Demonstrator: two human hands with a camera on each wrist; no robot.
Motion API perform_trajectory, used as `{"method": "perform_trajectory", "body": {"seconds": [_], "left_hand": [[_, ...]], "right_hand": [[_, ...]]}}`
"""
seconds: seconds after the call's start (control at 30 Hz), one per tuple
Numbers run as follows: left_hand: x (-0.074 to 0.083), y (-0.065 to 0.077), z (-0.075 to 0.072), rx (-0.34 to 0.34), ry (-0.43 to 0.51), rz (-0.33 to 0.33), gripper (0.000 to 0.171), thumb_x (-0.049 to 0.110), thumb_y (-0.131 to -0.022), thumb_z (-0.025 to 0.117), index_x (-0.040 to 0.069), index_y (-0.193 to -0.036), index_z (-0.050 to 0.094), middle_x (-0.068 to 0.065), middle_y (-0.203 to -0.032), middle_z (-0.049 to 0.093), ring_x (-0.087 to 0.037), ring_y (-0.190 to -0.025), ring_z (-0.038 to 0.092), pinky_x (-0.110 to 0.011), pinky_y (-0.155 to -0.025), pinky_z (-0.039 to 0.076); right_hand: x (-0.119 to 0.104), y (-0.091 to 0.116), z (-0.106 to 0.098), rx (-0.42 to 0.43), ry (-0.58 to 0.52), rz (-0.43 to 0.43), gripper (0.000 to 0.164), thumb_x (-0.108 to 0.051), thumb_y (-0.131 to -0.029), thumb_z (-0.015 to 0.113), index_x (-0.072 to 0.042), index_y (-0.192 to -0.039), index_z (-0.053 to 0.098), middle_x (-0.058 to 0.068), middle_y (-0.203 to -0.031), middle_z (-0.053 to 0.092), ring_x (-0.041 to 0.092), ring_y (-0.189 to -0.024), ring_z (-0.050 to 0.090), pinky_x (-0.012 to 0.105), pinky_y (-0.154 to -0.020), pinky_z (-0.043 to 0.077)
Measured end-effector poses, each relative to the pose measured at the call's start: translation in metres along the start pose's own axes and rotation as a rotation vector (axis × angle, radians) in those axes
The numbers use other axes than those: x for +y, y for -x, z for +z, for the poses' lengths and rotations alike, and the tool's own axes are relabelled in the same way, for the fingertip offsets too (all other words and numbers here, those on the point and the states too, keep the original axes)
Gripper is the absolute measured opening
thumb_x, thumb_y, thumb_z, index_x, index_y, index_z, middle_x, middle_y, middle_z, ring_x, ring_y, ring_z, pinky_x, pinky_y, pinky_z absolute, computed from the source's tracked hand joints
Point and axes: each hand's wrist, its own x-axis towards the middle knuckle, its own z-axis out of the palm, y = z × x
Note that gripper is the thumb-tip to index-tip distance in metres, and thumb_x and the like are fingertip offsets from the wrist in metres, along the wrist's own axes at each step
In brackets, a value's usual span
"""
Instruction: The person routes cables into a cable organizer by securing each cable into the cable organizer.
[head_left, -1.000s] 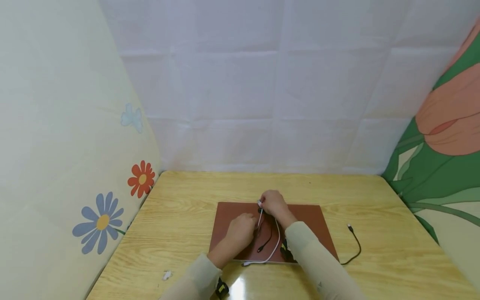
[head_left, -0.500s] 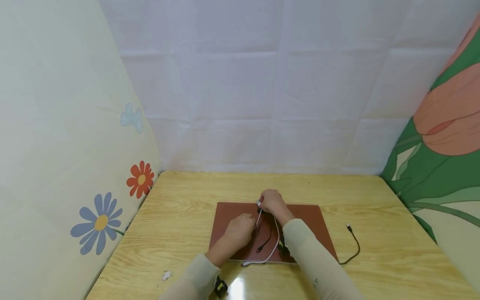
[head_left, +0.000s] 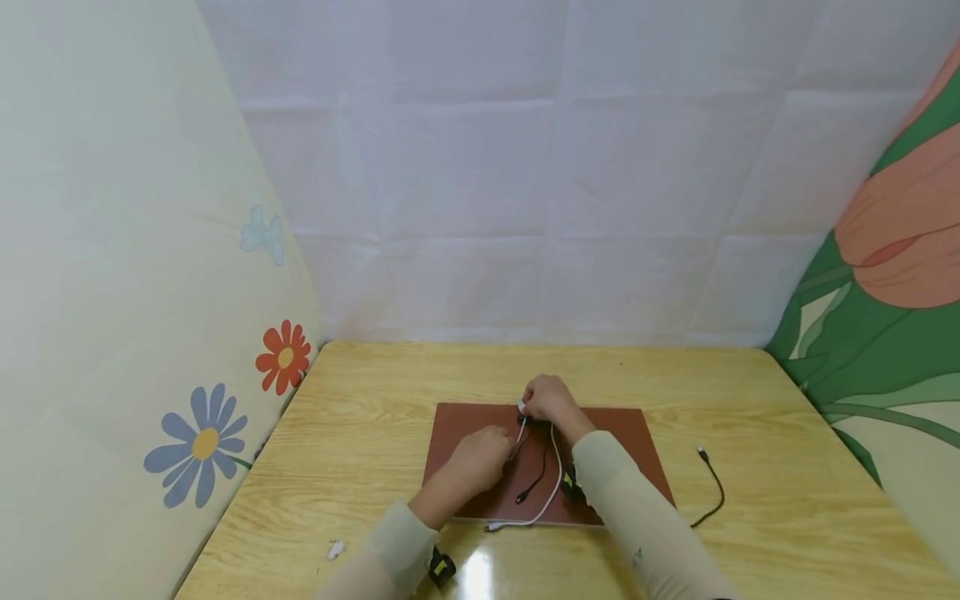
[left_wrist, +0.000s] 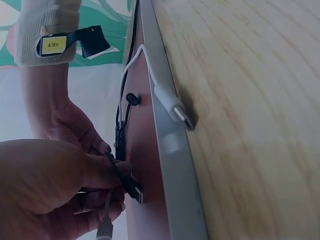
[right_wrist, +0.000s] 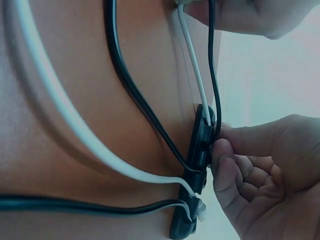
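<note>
A black cable organizer with slots lies on a reddish-brown board; white and black cables run into it. My right hand is at the organizer's edge, with thumb and fingertip pinching a thin black cable there. Nearer me, my left hand pinches that black cable close to its plug. A thin white cable also runs from the organizer to the left hand, and its pale connector hangs beside those fingers. In the head view the hands partly cover the organizer.
A white cable curves to the board's front edge, its connector past it. A short black plug end lies on the board. Another black cable extends right onto the wooden table. A small white scrap is front left.
</note>
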Motion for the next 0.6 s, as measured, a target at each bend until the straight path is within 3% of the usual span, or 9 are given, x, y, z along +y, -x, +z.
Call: {"method": "perform_trajectory", "body": {"seconds": [0.37,0.6], "left_hand": [[-0.003,0.008,0.006,0.077,0.052,-0.074,0.017,0.022,-0.092,0.074,0.021,-0.076,0.068,0.007,-0.085,0.063,-0.012,-0.085,0.063,-0.028,-0.063,0.054],[-0.006,0.013,0.006,0.081,0.057,-0.102,0.011,0.017,-0.094,0.072,0.018,-0.083,0.073,0.006,-0.086,0.062,-0.012,-0.085,0.062,-0.027,-0.068,0.055]], "right_hand": [[-0.003,0.009,0.004,0.109,-0.065,-0.011,0.012,-0.014,-0.084,0.081,-0.01,-0.077,0.073,0.004,-0.081,0.069,0.023,-0.076,0.061,0.035,-0.07,0.053],[0.002,0.025,-0.009,0.192,-0.095,-0.022,0.008,-0.014,-0.092,0.072,-0.008,-0.091,0.076,0.008,-0.093,0.073,0.028,-0.087,0.067,0.042,-0.079,0.056]]}}
